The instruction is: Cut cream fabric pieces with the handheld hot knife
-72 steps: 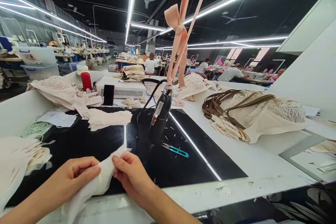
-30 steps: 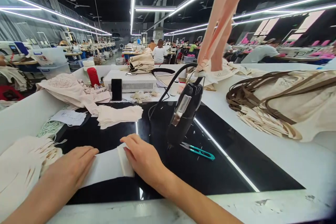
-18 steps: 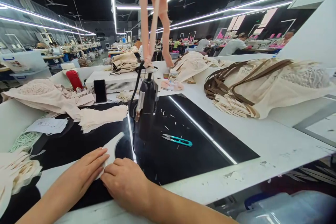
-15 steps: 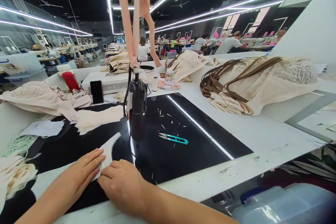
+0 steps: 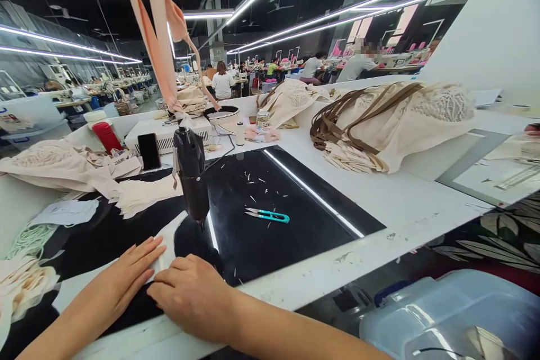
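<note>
A white fabric piece [image 5: 167, 238] with a curved edge lies on the black work surface. My left hand [image 5: 126, 274] rests flat across it, fingers stretched and close together. Beside those fingertips, my right hand [image 5: 192, 291] is closed, its curled fingers at the near edge of the fabric; the thumb tip is partly hidden. Just beyond my hands hangs a black cylindrical tool [image 5: 190, 171], its tip pointing down near the fabric. Peach fabric strips [image 5: 158, 34] hold it from above. To the right lie teal thread snips [image 5: 270, 215], untouched.
Cream fabric pieces [image 5: 147, 194] lie beyond my left hand, near a phone [image 5: 149, 152] and a red bottle [image 5: 107, 136]. Lace garments with brown straps [image 5: 392, 124] are piled at the right. Thread scraps dot the black surface [image 5: 240, 247]. A clear plastic bin [image 5: 447, 315] stands below right.
The camera view has shifted, and the hanging tool has swung left, its tip now close to the fabric. Both hands keep nearly the same pose on the white piece.
</note>
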A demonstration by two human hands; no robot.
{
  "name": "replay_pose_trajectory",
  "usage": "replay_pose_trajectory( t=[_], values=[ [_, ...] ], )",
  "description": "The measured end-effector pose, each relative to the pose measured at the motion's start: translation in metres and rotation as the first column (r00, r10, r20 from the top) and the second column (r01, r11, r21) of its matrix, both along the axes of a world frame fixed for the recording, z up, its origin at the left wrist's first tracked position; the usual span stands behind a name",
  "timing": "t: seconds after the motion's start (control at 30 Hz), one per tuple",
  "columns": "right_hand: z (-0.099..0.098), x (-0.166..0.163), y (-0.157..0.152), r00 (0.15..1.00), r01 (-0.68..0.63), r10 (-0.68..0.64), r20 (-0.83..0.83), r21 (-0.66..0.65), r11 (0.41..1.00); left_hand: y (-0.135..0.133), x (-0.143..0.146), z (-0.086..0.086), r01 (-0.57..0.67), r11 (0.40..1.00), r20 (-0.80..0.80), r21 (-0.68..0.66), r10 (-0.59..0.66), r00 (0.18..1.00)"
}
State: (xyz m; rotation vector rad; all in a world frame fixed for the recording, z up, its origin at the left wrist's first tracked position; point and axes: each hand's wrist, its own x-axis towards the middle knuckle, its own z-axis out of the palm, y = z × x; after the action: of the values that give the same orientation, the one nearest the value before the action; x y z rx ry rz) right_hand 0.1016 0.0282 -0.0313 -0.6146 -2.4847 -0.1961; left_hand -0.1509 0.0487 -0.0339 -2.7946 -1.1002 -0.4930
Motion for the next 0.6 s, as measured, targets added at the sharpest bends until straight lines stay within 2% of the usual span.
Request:
replay_pose_trajectory(
  t=[0.07,0.17,0.23,0.3,0.4,0.47,0.53,0.6],
  values=[
    [0.009,0.004,-0.001,0.997,-0.007,0.010,-0.075,0.043,0.999,0.000,-0.001,0.002,-0.001,1.000,-0.001,-0.004,0.001,1.000],
    [0.028,0.015,-0.001,0.951,0.035,0.020,-0.308,0.172,0.984,0.000,-0.001,0.006,-0.019,1.000,0.001,-0.021,0.019,1.000],
    [0.043,0.023,-0.001,0.879,0.113,0.009,-0.477,0.228,0.967,-0.001,-0.001,0.009,-0.034,0.999,0.002,-0.031,0.034,0.999],
    [0.055,0.031,0.003,0.774,0.216,-0.026,-0.632,0.225,0.950,-0.002,-0.001,0.013,-0.050,0.998,0.000,-0.037,0.050,0.999],
    [0.068,0.038,0.012,0.591,0.359,-0.114,-0.798,0.134,0.924,-0.004,-0.002,0.018,-0.063,0.997,-0.026,-0.042,0.062,0.998],
    [0.073,0.039,0.022,0.490,0.397,-0.181,-0.852,0.033,0.917,-0.004,-0.003,0.022,-0.068,0.996,-0.051,-0.050,0.066,0.997],
    [0.076,0.037,0.032,0.433,0.373,-0.241,-0.869,-0.071,0.925,-0.003,-0.004,0.025,-0.060,0.997,-0.068,-0.056,0.056,0.996],
    [0.078,0.034,0.041,0.417,0.314,-0.294,-0.860,-0.167,0.935,-0.002,-0.005,0.025,-0.039,0.998,-0.074,-0.057,0.035,0.997]
  ],
)
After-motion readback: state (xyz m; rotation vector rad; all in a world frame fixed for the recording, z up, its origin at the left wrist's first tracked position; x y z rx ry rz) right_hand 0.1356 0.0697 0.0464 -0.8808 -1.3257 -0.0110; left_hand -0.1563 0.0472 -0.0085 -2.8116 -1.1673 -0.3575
